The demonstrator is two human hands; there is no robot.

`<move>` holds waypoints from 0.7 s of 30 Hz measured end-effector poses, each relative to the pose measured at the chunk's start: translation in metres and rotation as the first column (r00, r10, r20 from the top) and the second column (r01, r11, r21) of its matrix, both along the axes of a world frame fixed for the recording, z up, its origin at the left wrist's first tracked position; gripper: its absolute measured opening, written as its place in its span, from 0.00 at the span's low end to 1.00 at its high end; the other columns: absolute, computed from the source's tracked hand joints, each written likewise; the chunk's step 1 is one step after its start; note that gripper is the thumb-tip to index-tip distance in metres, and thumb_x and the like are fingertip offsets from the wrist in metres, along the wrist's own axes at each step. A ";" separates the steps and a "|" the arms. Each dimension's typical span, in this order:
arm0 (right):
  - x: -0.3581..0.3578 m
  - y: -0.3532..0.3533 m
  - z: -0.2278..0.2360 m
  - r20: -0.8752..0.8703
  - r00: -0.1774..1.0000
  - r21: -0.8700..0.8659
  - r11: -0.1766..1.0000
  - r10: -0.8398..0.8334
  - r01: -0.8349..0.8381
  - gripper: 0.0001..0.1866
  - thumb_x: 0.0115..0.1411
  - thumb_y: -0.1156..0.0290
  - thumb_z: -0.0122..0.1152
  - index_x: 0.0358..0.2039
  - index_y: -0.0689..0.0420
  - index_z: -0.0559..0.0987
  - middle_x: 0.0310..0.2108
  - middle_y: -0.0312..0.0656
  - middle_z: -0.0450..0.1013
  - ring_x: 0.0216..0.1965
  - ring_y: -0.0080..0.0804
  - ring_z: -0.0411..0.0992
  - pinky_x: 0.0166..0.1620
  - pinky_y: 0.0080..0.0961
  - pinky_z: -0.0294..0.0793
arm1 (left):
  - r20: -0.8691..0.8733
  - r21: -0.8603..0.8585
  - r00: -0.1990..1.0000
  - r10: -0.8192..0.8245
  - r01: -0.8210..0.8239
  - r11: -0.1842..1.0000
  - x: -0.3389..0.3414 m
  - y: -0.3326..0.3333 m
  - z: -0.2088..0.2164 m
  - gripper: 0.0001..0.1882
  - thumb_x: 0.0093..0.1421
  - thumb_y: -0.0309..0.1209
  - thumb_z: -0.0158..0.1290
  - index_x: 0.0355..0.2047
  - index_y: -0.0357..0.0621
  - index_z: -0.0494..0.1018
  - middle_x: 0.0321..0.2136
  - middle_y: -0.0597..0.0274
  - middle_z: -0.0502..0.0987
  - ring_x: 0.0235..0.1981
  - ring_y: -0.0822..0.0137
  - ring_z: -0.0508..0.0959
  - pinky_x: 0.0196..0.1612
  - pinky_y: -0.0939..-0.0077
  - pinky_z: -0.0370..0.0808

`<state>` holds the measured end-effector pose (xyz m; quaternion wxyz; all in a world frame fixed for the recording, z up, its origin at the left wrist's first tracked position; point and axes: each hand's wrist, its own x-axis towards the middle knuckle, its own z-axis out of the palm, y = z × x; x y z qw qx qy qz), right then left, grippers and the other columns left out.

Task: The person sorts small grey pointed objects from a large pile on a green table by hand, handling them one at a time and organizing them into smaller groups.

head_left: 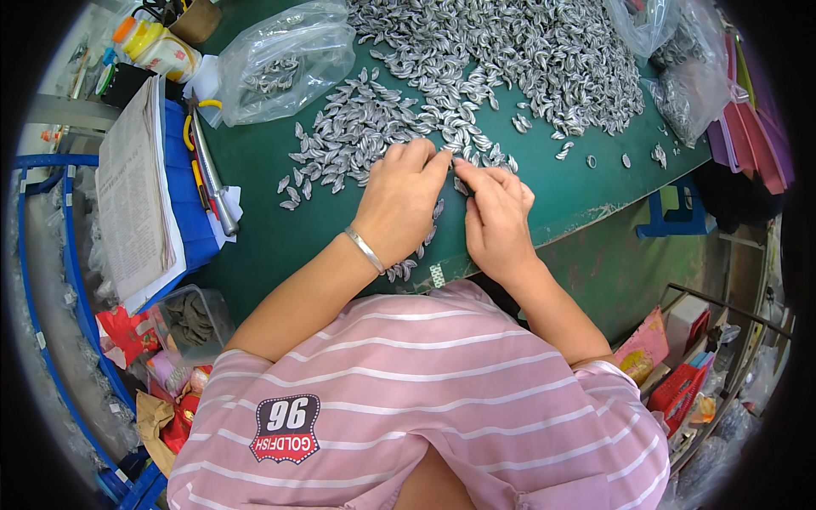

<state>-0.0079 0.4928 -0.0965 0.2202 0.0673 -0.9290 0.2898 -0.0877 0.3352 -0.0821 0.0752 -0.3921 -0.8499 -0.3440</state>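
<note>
Both hands meet over the green tabletop (263, 225), fingertips almost touching. My left hand (398, 197), with a silver bangle at its wrist, is closed with the fingertips drawn together. Opposite it, my right hand (501, 212) pinches with thumb and forefinger. Whatever is between the fingers is too small to make out. Just beyond them lies a smaller heap of silver-grey, leaf-shaped metal pieces (357, 127). A much larger heap of the same kind (544, 64) spreads behind it. Several more pieces (401, 270) lie near the table's front edge, partly under my left hand.
A clear plastic bag (289, 64) with some pieces stands at the back left. Filled bags (693, 98) sit at the far right corner. Left are a newspaper (132, 195), pliers (198, 166) and a plastic tub (197, 321). A blue stool (676, 212) stands beyond the table's right edge.
</note>
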 end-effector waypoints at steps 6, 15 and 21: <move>0.000 0.005 0.003 -0.034 0.998 -0.042 0.998 -0.046 0.045 0.21 0.53 0.84 0.56 0.49 0.58 0.78 0.41 0.38 0.78 0.46 0.36 0.72 0.51 0.36 0.58 | 0.036 -0.069 0.998 -0.058 0.060 0.996 -0.004 -0.008 -0.001 0.20 0.46 0.13 0.52 0.41 0.36 0.75 0.39 0.52 0.73 0.41 0.50 0.73 0.44 0.61 0.72; -0.005 0.011 0.003 0.013 0.997 -0.020 0.997 -0.079 0.079 0.23 0.54 0.83 0.55 0.52 0.58 0.76 0.43 0.37 0.79 0.49 0.36 0.70 0.54 0.38 0.55 | 0.063 -0.125 0.993 -0.099 0.106 0.986 -0.007 -0.003 0.001 0.20 0.46 0.13 0.52 0.41 0.36 0.74 0.40 0.50 0.73 0.41 0.49 0.73 0.45 0.61 0.73; -0.015 0.009 0.005 -0.043 0.996 -0.058 0.996 -0.077 0.074 0.23 0.53 0.83 0.55 0.52 0.57 0.76 0.41 0.36 0.79 0.49 0.36 0.70 0.54 0.38 0.55 | 0.034 -0.035 0.999 -0.027 0.028 0.999 -0.009 0.006 -0.006 0.16 0.46 0.12 0.52 0.37 0.37 0.74 0.38 0.50 0.72 0.40 0.47 0.73 0.44 0.60 0.73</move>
